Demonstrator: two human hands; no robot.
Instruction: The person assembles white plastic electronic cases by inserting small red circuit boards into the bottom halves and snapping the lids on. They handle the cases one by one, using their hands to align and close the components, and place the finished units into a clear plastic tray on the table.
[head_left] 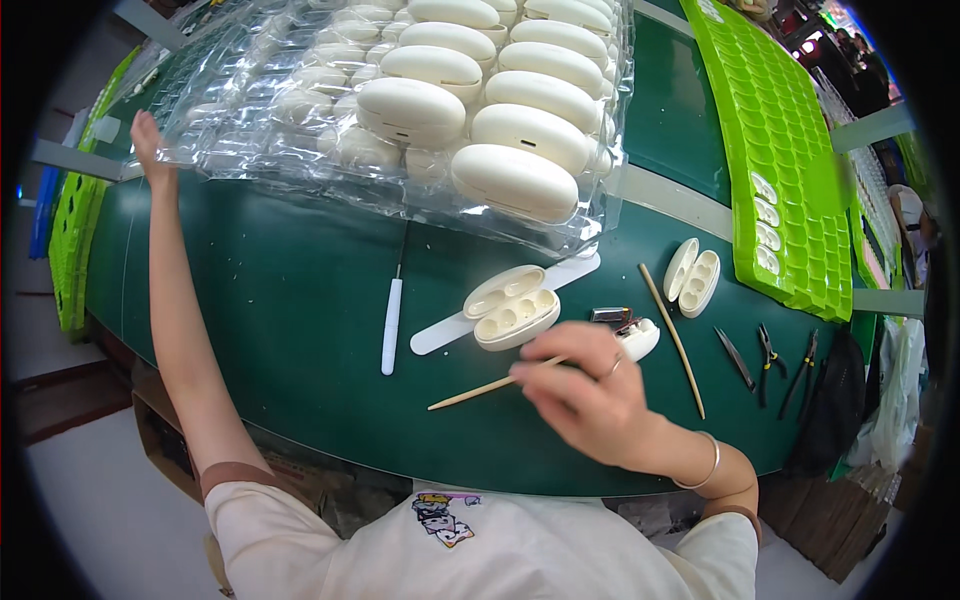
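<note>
My left hand [149, 147] is stretched out to the far left, closed at the left edge of a clear plastic tray [240, 110]. White oval earbud cases [515, 180] are stacked in rows on that tray. My right hand [592, 392], slightly blurred, pinches a thin wooden stick [468, 394] that points left over the green table. Just beyond its fingers lies an open white case [515, 310] with round hollows inside. Partly hidden behind the right hand is another white case piece [638, 340], beside a small silver battery-like part [611, 314].
A white-handled screwdriver [392, 325] and a flat white strip [436, 336] lie left of centre. To the right are a second stick [676, 345], an open case [692, 278], tweezers [735, 358] and two pliers [770, 362]. Green moulded trays [790, 200] stand farther right.
</note>
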